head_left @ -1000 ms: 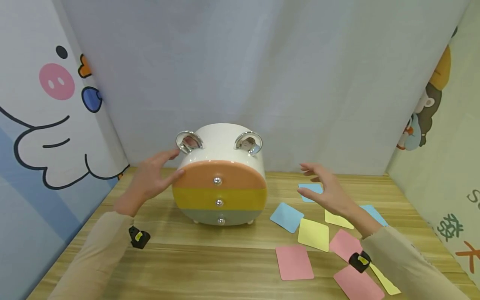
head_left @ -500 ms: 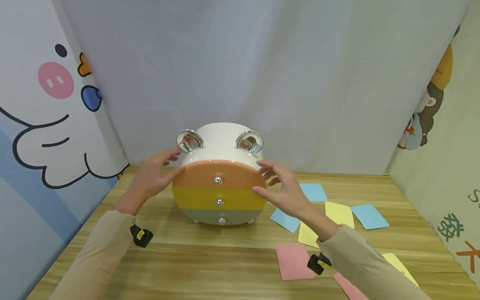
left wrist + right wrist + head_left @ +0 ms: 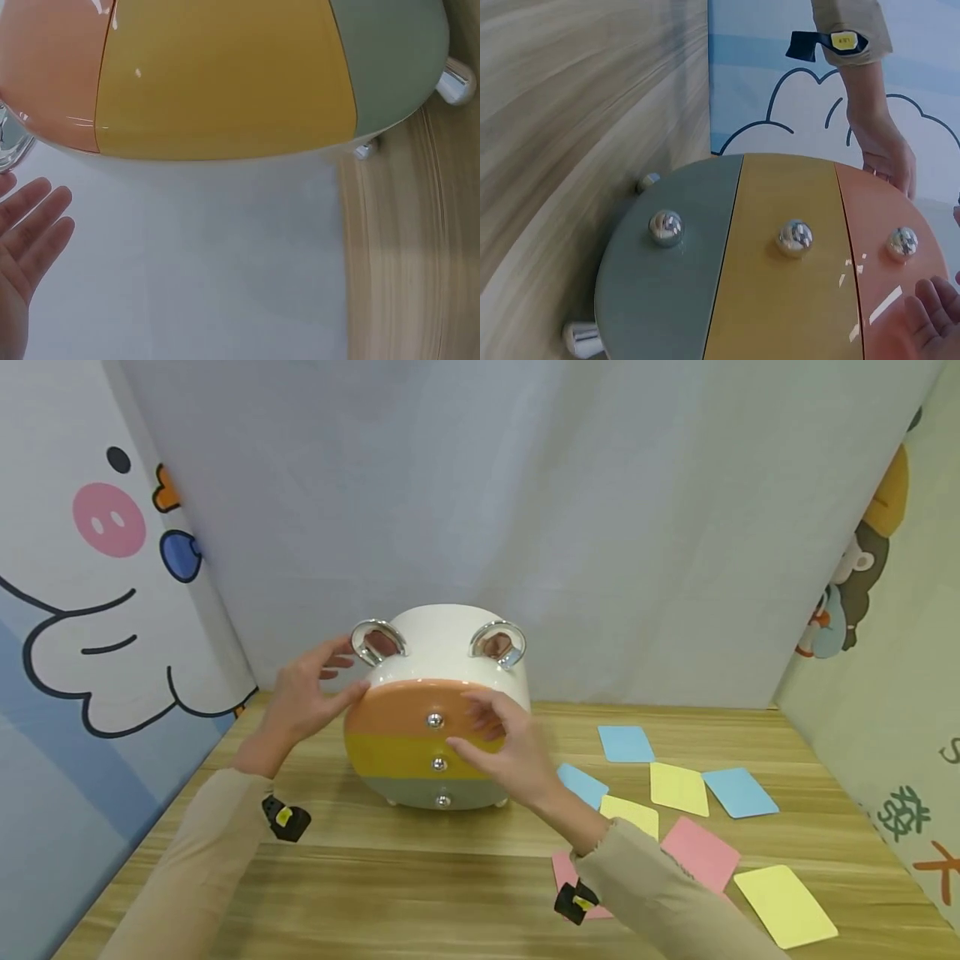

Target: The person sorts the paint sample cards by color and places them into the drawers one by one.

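Note:
A small white drawer cabinet (image 3: 450, 639) stands upright on the table, with an orange drawer (image 3: 397, 710), a yellow drawer (image 3: 386, 756) and a grey-green drawer (image 3: 408, 792), each with a round silver knob. Two chrome ears (image 3: 498, 645) rise from its top. My left hand (image 3: 300, 697) is at the cabinet's upper left side, thumb near the orange front's edge; contact is unclear. In the left wrist view its fingers (image 3: 34, 225) are extended. In front of the orange and yellow drawers hovers my right hand (image 3: 517, 752), fingers loosely bent, right of the top knob (image 3: 435, 720) and holding nothing.
On the right half of the wooden table (image 3: 360, 885) lie several blue, yellow and pink paper squares, among them a yellow square (image 3: 786, 906) and a blue square (image 3: 626, 743). A grey curtain (image 3: 637, 568) hangs behind; printed panels (image 3: 60, 635) flank both sides.
My right hand has moved left from above the paper squares, past the cabinet's right side, to the front of its drawers. My left hand has shifted slightly upward beside the cabinet.

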A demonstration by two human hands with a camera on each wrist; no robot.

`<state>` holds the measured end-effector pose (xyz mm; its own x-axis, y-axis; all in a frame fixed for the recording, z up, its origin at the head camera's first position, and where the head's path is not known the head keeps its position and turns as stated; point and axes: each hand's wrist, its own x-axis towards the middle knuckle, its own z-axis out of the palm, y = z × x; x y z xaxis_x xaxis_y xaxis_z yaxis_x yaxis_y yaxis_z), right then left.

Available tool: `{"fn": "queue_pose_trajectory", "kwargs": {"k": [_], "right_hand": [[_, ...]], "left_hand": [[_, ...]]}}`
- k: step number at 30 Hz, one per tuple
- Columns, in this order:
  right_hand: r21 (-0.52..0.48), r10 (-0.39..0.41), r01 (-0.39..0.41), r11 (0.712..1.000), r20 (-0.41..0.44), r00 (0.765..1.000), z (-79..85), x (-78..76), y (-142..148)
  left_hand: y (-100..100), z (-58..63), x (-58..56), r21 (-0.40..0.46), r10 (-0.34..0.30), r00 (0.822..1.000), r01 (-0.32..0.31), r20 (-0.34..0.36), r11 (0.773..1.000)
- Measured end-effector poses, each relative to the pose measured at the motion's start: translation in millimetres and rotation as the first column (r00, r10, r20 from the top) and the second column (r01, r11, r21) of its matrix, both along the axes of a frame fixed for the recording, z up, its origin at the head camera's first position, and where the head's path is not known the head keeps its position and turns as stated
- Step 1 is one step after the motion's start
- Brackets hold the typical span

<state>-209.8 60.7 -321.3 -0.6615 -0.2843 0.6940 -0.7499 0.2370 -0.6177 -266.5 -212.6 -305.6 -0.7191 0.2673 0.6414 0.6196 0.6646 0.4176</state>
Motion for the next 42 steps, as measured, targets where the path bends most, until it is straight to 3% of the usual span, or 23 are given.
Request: {"fn": "queue_pose_trajectory", "kwargs": {"k": [4, 12, 17, 30, 36, 42], "right_hand": [[-0.039, -0.068, 0.067, 0.997, -0.037, 0.997, -2.8, 0.5, -14], [-0.084, -0.218, 0.218, 0.972, 0.010, 0.976, -13.6, 4.2, -38], [-0.137, -0.280, 0.276, 0.952, -0.015, 0.960, -20.8, 4.1, -45], [-0.304, -0.301, 0.255, 0.918, -0.115, 0.947, -34.1, -3.2, -61], [-0.290, -0.323, 0.271, 0.918, -0.147, 0.935, -34.8, -5.2, -61], [-0.186, -0.358, 0.321, 0.929, -0.228, 0.905, -35.1, -8.4, -59]], "left_hand": [[1, 2.8, -1.5, 0.006, 0.003, 1.000, -0.003, -0.002, 1.000], [2, 4.3, -3.2, 0.004, 0.008, 1.000, -0.008, -0.003, 1.000], [2, 3.6, -4.4, 0.001, 0.000, 1.000, 0.000, -0.007, 1.000], [0, 3.7, -4.5, 0.002, 0.003, 1.000, -0.003, 0.018, 1.000], [2, 5.3, -3.5, -0.010, 0.014, 1.000, -0.013, 0.016, 1.000], [1, 5.6, -3.0, -0.017, 0.010, 1.000, -0.010, -0.004, 1.000]]}}
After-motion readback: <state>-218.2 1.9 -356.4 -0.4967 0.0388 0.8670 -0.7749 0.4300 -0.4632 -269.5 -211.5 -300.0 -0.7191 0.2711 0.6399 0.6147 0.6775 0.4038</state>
